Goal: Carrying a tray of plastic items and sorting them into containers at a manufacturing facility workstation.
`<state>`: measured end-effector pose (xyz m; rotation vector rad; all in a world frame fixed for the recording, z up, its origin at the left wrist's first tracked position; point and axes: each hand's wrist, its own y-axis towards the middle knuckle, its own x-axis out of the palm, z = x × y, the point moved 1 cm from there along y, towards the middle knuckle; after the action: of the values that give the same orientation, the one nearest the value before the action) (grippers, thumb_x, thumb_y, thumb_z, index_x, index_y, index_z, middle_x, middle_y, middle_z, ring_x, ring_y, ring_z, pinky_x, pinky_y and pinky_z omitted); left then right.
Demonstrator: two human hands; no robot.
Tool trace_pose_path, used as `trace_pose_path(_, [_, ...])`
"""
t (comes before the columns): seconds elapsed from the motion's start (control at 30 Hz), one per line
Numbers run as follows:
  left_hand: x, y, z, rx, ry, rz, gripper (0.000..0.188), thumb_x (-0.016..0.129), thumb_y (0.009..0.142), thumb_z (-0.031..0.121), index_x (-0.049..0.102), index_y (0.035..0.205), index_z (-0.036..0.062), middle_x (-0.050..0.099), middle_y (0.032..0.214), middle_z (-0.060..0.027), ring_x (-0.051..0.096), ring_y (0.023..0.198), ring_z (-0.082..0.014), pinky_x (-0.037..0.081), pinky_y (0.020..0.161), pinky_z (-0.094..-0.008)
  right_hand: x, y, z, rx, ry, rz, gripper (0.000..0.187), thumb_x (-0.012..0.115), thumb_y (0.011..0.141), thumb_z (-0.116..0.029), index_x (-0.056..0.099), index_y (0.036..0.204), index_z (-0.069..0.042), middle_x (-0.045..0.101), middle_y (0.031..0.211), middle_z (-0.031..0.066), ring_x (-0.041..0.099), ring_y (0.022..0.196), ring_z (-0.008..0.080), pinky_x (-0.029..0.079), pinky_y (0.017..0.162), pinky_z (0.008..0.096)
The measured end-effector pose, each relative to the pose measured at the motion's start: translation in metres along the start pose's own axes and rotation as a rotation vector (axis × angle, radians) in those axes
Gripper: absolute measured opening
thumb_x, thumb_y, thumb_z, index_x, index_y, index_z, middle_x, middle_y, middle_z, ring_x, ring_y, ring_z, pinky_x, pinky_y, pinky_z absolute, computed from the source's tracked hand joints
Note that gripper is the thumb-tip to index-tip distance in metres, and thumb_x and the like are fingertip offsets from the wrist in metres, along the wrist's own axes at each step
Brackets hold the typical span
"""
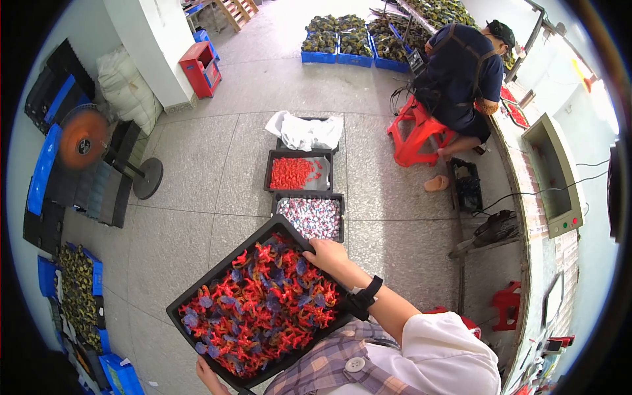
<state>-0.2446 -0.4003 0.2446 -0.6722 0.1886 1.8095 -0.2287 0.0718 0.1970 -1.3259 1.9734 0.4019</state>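
Note:
Both my hands carry a black plastic tray [219,266], tilted at an angle in front of my body. It is heaped with small red, blue and orange figures [263,303]; their exact kind is too small to tell. My right hand [327,255], with a black band at the wrist, is closed over the tray's far right rim. At the near left side, my left hand [209,376] grips the rim from outside, mostly hidden by the tray.
On the floor ahead stand a tray of pink-and-white pieces [309,217], a tray of red pieces [289,172] and a white bag [306,131]. A person [454,72] sits on a red stool [416,138] at the right workbench. Left are a fan [82,141] and blue crates [122,375].

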Motion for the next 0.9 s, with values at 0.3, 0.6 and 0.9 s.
trace_pose_path(0.3, [-0.006, 0.065, -0.049, 0.099, 0.002, -0.069, 0.037, 0.046, 0.088, 0.042, 0.057, 0.092, 0.0067, 0.055, 0.071, 0.0031, 0.048, 0.058, -0.0052, 0.034, 0.047, -0.0185, 0.060, -0.025, 0.022, 0.083, 0.021, 0.074, 0.032, 0.057, 0.076, -0.034, 0.056, 0.084, -0.003, 0.062, 0.076, 0.0172, 0.060, 0.076, 0.0334, 0.047, 0.069, 0.0428])
trace_pose_path(0.6, [0.048, 0.177, -0.126, 0.258, 0.197, -0.351, 0.038, 0.046, 0.088, 0.038, 0.055, 0.103, 0.0044, 0.055, 0.082, 0.0017, 0.047, 0.069, -0.0073, 0.036, 0.055, -0.0220, 0.129, -0.058, 0.055, 0.252, 0.058, 0.178, 0.036, 0.055, 0.077, -0.038, 0.054, 0.089, -0.004, 0.060, 0.080, 0.0200, 0.058, 0.078, 0.0374, 0.045, 0.068, 0.0456])
trace_pose_path(0.9, [0.161, 0.280, -0.200, 0.348, 0.353, -0.647, 0.050, 0.053, 0.084, 0.037, 0.047, 0.116, -0.0009, 0.062, 0.089, -0.0152, 0.060, 0.084, -0.0202, 0.045, 0.074, -0.0291, 0.290, -0.093, 0.147, 0.513, 0.011, 0.231, 0.039, 0.058, 0.075, -0.034, 0.053, 0.094, 0.000, 0.060, 0.083, 0.0215, 0.057, 0.081, 0.0380, 0.045, 0.071, 0.0443])
